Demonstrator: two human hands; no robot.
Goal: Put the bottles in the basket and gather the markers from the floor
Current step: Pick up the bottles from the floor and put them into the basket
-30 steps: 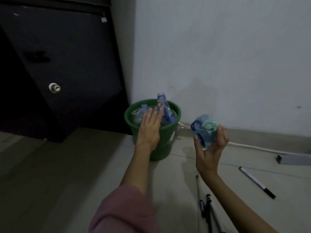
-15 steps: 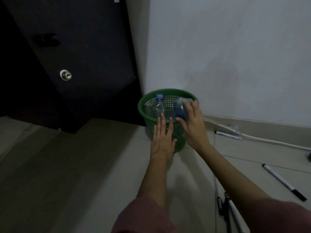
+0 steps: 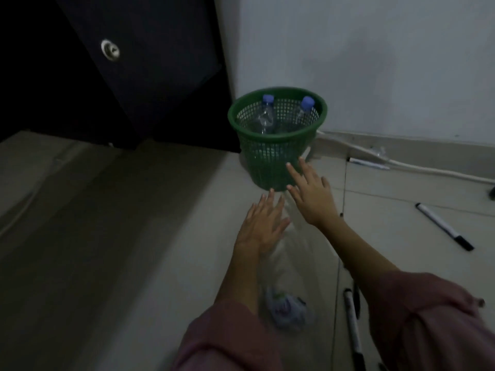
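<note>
A green mesh basket (image 3: 278, 162) stands on the floor by the wall. Two clear bottles with blue caps, one on the left (image 3: 266, 113) and one on the right (image 3: 304, 109), stand upright inside it. My left hand (image 3: 263, 223) hovers flat with fingers spread, just in front of the basket. My right hand (image 3: 312, 195) is open too, its fingertips near the basket's lower wall. A crumpled blue-labelled bottle (image 3: 285, 309), blurred, is low between my forearms. White markers lie on the tiles: one at the right (image 3: 443, 226), some at the bottom (image 3: 353, 330), one by the wall (image 3: 368, 163).
A dark cabinet (image 3: 150, 62) with a round lock stands left of the basket. A white wall (image 3: 375, 49) runs behind, with a white cable (image 3: 401, 164) along the skirting. A dark object (image 3: 492, 192) sits at the right edge.
My right hand carried the crumpled bottle to the basket's rim and no longer holds it. Both hands have drawn back, and a blurred crumpled bottle now shows between my forearms.
</note>
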